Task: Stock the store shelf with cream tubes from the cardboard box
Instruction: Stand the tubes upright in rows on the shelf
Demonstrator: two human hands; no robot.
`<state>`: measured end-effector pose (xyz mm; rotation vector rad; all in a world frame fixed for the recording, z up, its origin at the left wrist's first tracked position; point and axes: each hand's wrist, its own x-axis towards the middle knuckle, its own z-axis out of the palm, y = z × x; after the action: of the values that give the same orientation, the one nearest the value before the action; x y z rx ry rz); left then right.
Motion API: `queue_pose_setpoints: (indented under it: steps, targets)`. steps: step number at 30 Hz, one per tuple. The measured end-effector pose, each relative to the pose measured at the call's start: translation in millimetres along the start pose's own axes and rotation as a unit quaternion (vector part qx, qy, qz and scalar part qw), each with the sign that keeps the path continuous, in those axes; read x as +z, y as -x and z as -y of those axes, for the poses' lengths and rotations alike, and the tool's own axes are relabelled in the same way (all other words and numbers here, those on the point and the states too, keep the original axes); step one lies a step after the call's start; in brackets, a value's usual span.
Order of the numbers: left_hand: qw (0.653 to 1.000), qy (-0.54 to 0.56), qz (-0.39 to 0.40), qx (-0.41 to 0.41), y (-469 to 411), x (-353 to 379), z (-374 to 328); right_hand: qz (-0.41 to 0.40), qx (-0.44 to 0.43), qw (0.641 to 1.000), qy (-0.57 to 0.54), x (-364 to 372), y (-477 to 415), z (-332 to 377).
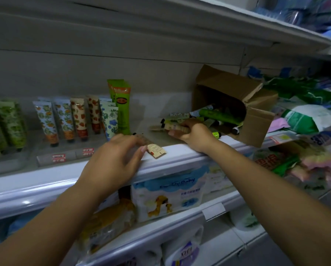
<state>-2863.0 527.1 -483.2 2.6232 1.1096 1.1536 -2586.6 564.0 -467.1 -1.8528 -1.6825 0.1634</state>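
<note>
The cardboard box (237, 104) lies on its side on the shelf (182, 153), mouth open to the left, and cream tubes are spilling out of it. A long green tube (216, 114) sits in the mouth, with black-capped ones heaped just left of the box.

Your right hand (194, 135) is in that heap, just left of the box mouth, fingers curled round a beige tube (177, 128) lying flat. Whether it grips 1 tube or 2 is not clear.

Your left hand (114, 160) is farther left of the box, at the shelf's front lip. Its fingers bend over a brown-and-cream tube (156, 150), whose flat crimped end pokes out past your thumb toward the box.

Well left of the box, the stocked tubes stand cap-down: 2 tall green tubes (121, 104), then a row of floral tubes (65, 120) with red price tags (59, 158) in front. Below the box, on the lower shelf, sits a blue-and-white baby pack (168, 196). Right of the box lie bagged goods (304, 120).
</note>
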Motion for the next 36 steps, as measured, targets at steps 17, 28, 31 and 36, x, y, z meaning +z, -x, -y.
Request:
queue_pose_setpoints:
  steps: [17, 28, 31, 36]
  targets:
    - [0.969, -0.141, 0.150, 0.137, -54.3, 3.9, -2.9, -0.090, 0.042, 0.947, -0.305, -1.8, -7.6, -14.0]
    - [0.999, 0.026, 0.007, 0.018, -74.2, 15.4, -21.9, -0.111, 0.033, 0.939, -0.325, -7.5, -3.5, -13.4]
    - [0.984, 0.142, -0.032, -0.100, -74.6, 6.0, -40.8, -0.122, 0.037, 0.933, -0.337, -10.3, -0.7, -9.8]
    - [0.930, 0.300, -0.097, -0.190, -61.8, -19.3, -59.8, -0.136, 0.033, 0.929, -0.342, -19.4, 3.6, -3.9]
